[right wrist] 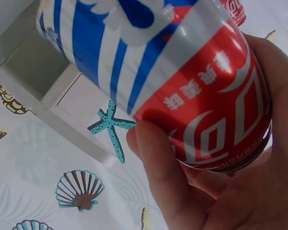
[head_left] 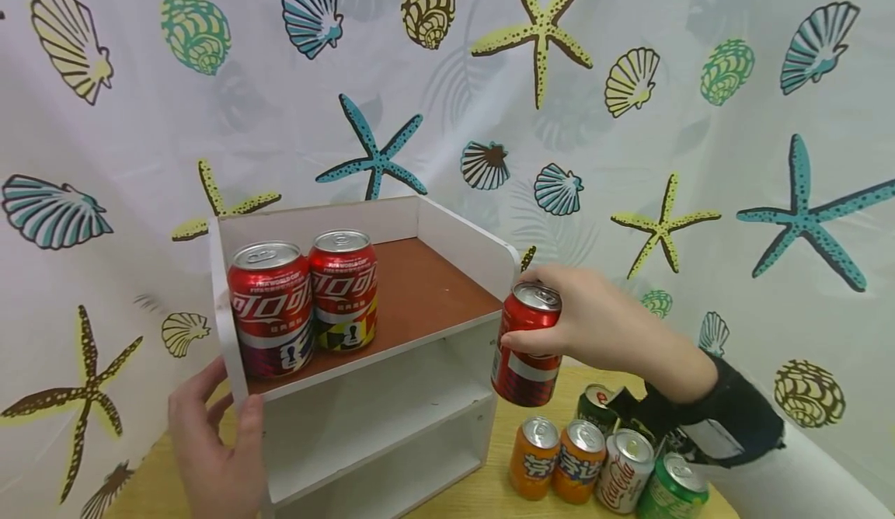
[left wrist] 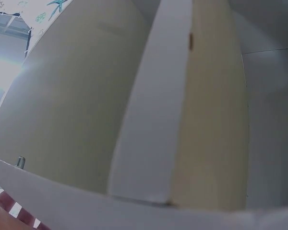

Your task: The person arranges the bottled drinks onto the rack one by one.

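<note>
My right hand [head_left: 587, 317] grips a red Coca-Cola can [head_left: 526, 371] from above, thumb and fingers round its upper part. The can hangs upright beside the right end of a white shelf unit [head_left: 370, 426]. In the right wrist view the same can [right wrist: 197, 96] shows blue and white stripes, and the right hand [right wrist: 201, 191] wraps its red end. My left hand [head_left: 217, 441] holds the unit's left side panel, thumb at the front and fingers outside. On the brown top shelf, a red can [head_left: 271, 309] and another red can [head_left: 343, 290] stand side by side at the left.
Below my right forearm, on the wooden table [head_left: 150, 488], stand two orange cans [head_left: 534, 457], a white Coca-Cola can [head_left: 625, 472], a green can [head_left: 673, 488] and a dark green can [head_left: 594, 406]. The unit's lower shelves are open-fronted. A shell-patterned curtain [head_left: 433, 76] hangs behind.
</note>
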Available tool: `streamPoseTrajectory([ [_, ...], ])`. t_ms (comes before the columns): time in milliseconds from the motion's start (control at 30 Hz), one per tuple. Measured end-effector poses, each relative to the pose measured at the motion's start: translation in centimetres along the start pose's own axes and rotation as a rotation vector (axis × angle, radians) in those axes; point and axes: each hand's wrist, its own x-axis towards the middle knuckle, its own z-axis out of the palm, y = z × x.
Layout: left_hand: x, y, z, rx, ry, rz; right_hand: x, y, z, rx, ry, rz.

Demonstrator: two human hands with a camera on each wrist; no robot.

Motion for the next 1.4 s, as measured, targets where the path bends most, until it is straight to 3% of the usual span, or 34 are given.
streamPoseTrajectory([
  [333, 0.2, -0.5, 0.1, -0.014, 0.008, 0.066, 2.4, -1.4, -1.2, -0.058, 0.010, 0.003],
  [667, 0.2, -0.2, 0.0, -0.003, 0.002, 0.050, 4.6, -2.4, -2.0, -0.089, 0.056, -0.036],
  [933, 0.2, -0.2, -0.1, 0.012, 0.009, 0.047, 6.5, -2.9, -1.7, -0.084, 0.054, -0.045],
  [1167, 0.4, -0.6, 0.0, -0.010, 0.016, 0.098, 7.9, -3.2, -1.4, -0.083, 0.059, -0.050],
  [1400, 0.3, -0.4, 0.0, 0.002, 0.015, 0.071, 9.1, -3.3, -0.5, -0.087, 0.052, -0.037],
])
